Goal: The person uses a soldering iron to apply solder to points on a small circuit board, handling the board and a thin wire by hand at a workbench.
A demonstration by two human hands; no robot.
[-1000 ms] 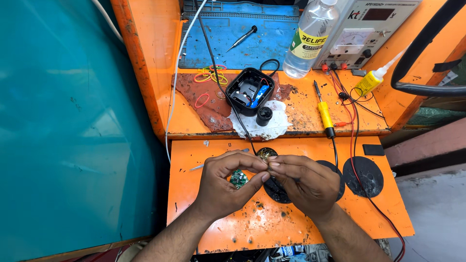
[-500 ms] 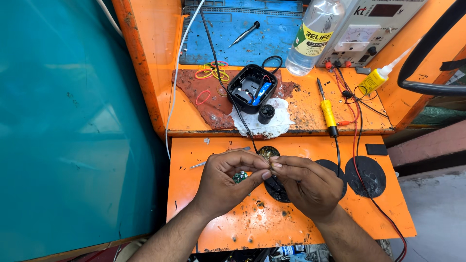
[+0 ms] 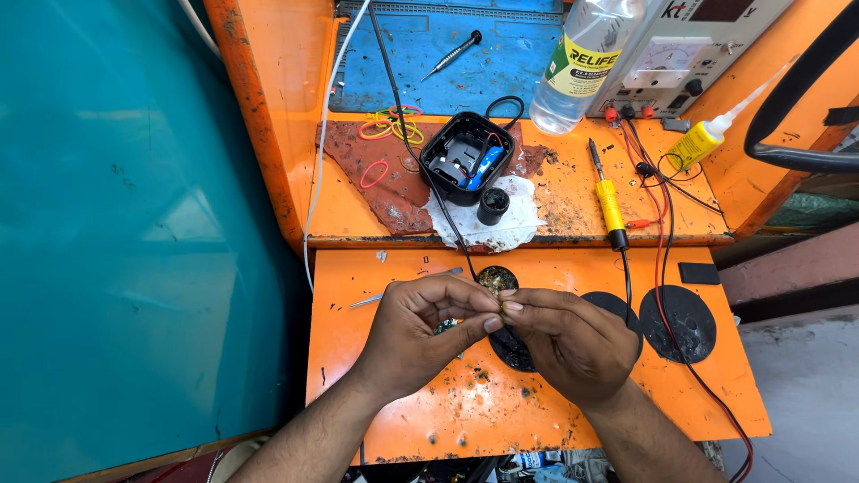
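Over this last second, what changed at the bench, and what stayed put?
The small green part, clearly showing between the hands earlier, is now mostly hidden behind the left hand, only a sliver peeking out. The right hand keeps its fingertips pressed to the left's. The open black case, yellow-handled tool and bottle stayed put.

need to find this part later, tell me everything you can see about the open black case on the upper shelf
The open black case is a roughly square, rounded-corner shell that looks like plastic, lying open side up on the orange upper shelf. Inside show a blue cylindrical part, a grey part and thin red wire. Its near edge rests on crumpled white tissue, beside a small black cap. A black cable runs past its left side. Neither hand touches it.
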